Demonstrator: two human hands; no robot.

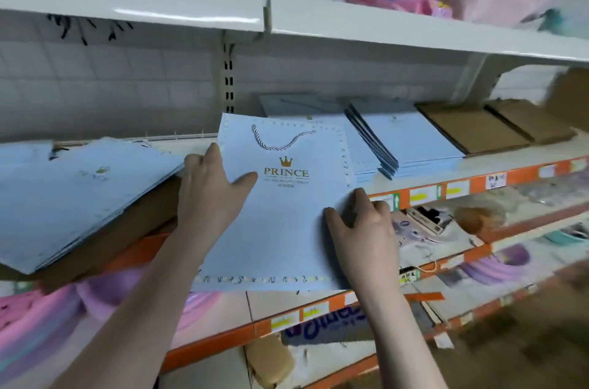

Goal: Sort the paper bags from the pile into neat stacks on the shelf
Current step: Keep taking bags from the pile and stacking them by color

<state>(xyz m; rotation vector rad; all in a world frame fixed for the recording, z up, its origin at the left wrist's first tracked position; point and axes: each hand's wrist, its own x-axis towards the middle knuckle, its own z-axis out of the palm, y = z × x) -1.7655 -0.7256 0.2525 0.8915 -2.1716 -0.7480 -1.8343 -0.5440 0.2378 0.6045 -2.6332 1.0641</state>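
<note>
Centrally, both my hands hold one flat blue "PRINCE" paper bag over the shelf edge: left hand fingers grasping its left edge, right hand fingers pinching its right edge. Leftward lies the slumped pile; rightward, neat blue stacks and brown stacks.

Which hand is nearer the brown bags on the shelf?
Right. The right hand grips the blue bag's right edge, below-left of the brown bags; the left hand grips its far left edge.
</note>
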